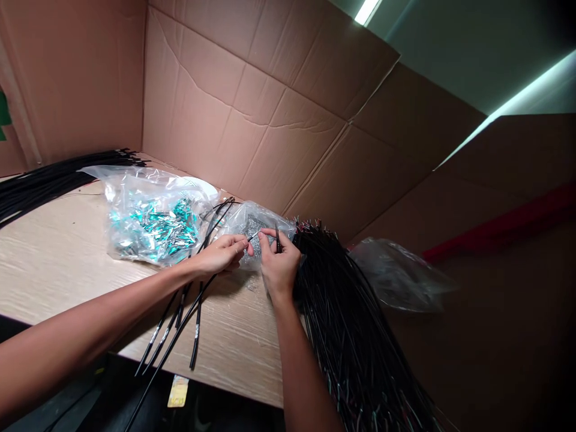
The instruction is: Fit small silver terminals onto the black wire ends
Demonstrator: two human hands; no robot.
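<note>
My left hand [225,253] is closed in a pinch on a thin black cable [173,339], whose lower length seems to run down past the table's front edge. A pale tip [254,236] of the cable sticks out toward my right hand [281,267]. The right thumb and forefinger come together at this tip, while the other fingers hold slim dark tweezers [278,240] pointing up. Just behind both hands lies a clear bag [245,221] of tiny grey metal pieces. Several more black cables [197,336] with silvery bands lie under my left wrist.
A clear bag [155,231] of shiny teal and silver pieces lies left. A thick bundle of black wires [342,300] drapes over the table's right side. More black cables [54,180] lie far left. Cardboard walls [216,96] stand behind; another plastic bag [400,273] is at right.
</note>
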